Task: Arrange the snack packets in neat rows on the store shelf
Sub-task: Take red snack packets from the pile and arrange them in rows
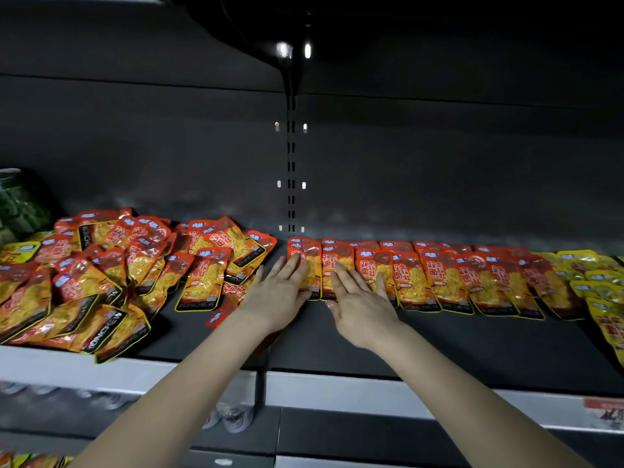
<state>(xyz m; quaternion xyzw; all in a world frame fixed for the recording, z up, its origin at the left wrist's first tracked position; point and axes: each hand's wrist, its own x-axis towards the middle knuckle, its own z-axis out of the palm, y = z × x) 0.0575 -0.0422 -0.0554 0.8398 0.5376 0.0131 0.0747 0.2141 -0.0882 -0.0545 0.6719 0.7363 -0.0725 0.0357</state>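
Under left grip (pixel 282 288): end packet (pixel 314 265) of the neat row (pixel 439 278); fingers straight and apart, pressing flat, clamped on nothing.
Under right grip (pixel 358 304): next packet (pixel 337 258); same flat hand, fingers apart.
Why so held: probably to square the edges and keep the line straight.
Left of both grips: loose heap (pixel 101 265), tumbled, not yet sorted.
Right of both grips: row running on to yellow packets (pixel 594 282).
Shelf (pixel 472 342): carries everything; dark strip on the near side of the grips.
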